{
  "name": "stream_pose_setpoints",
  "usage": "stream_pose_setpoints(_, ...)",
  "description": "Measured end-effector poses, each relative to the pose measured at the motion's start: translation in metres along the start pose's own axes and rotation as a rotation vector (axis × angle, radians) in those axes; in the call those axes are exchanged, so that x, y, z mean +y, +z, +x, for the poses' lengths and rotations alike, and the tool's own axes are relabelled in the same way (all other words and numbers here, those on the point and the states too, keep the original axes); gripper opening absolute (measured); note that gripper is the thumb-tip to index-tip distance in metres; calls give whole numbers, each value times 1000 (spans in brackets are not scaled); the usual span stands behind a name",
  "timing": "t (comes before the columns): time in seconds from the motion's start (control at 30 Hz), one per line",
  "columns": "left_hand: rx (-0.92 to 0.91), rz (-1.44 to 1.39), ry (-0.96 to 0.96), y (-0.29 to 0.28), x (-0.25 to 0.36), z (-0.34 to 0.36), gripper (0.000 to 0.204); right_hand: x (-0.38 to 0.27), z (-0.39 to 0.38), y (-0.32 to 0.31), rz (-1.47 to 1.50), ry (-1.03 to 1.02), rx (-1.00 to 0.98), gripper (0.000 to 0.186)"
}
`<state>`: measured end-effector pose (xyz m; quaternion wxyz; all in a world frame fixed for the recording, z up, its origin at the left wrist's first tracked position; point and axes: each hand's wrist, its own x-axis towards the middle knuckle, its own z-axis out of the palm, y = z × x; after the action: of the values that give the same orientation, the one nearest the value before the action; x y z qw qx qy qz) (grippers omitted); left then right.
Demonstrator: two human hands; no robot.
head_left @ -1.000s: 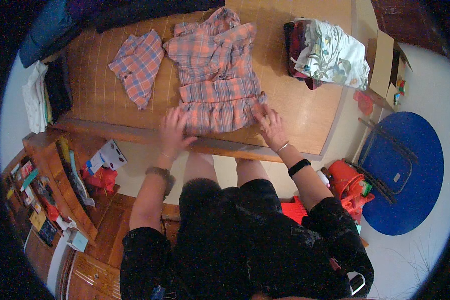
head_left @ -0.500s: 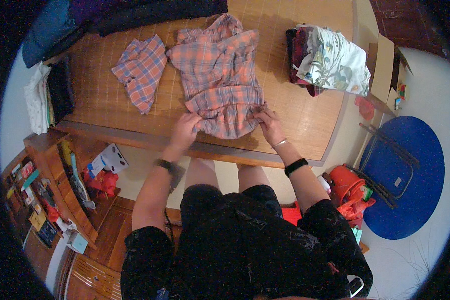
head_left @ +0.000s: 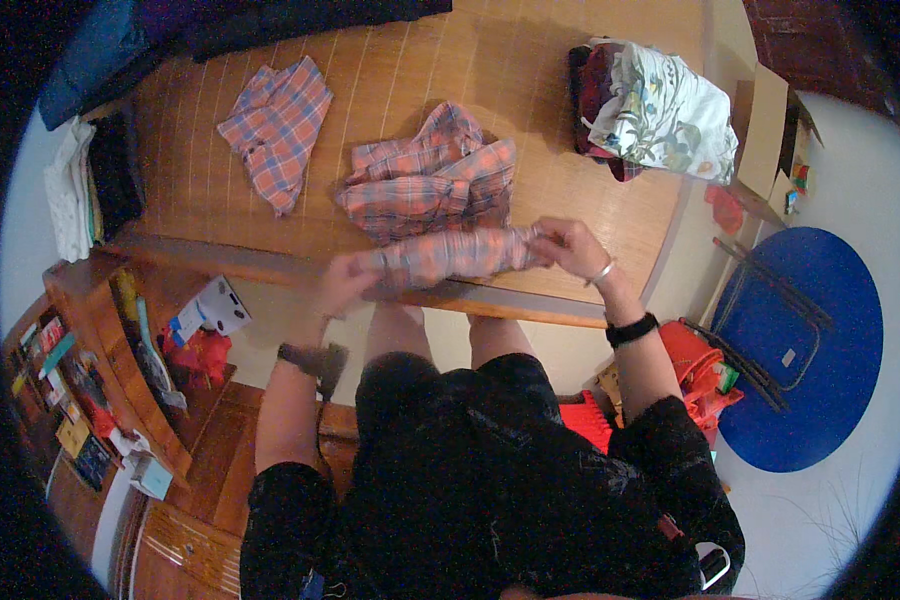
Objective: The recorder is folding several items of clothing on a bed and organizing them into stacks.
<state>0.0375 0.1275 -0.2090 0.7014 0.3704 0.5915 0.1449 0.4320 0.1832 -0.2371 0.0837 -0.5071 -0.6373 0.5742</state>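
Note:
An orange and grey plaid shirt lies across the near part of the wooden table, its collar end pointing away from me. My left hand, a little blurred, grips the left end of the shirt's near part. At the right end of that part, my right hand pinches the cloth. Between both hands the near part is raised in a narrow, bunched band at the table's front edge. To the left, apart from the shirt, lies a smaller piece of folded plaid cloth in red and blue.
A stack of clothes, white floral on top, sits at the table's right side. Dark cloth lies along the far left, and folded garments at the left end. A blue folding table and a red bucket stand at right.
Both hands have lifted the shirt's near part off the table into a band, the right hand moving outward. The shirt has slid toward me, its collar end now nearer.

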Motion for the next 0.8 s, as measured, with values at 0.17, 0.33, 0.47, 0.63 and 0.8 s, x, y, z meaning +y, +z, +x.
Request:
stream_pose_setpoints(0.17,260,-66,96,-32,19,49,25,-29,82,-16,-166,-134,164,25)
stream_pose_setpoints(0.33,663,116,183,-48,0,91,32,-8,121,-2,120,-20,539,40)
stream_pose_setpoints(0.47,903,237,377,-45,-26,90,39,-15,108,16,276,131,361,52)
stream_pose_setpoints(0.63,1097,1015,568,13,34,56,41,30,95,44,504,212,312,52)
stream_pose_setpoints(0.8,557,604,543,41,15,66,40,18,96,60,661,248,235,50)
